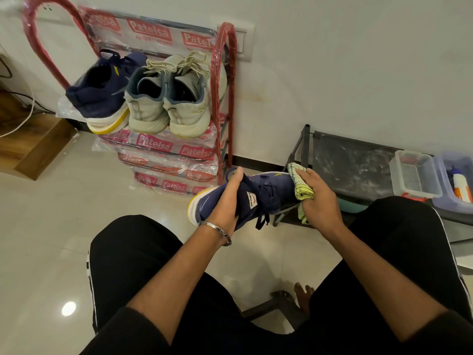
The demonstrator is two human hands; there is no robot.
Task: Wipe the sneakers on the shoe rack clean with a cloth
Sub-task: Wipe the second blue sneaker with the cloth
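A navy sneaker with a white and yellow sole is held in the air above my knees. My left hand grips it at the heel opening, thumb up. My right hand holds a folded yellow-green cloth against the sneaker's toe end. On the red shoe rack at the back left sit the matching navy sneaker and a pair of off-white sneakers, heels toward me.
The rack's shelves are wrapped in printed plastic. A low dark bench stands against the wall on the right, with a clear plastic box and a tub holding a bottle. Wooden furniture and cables are at the left.
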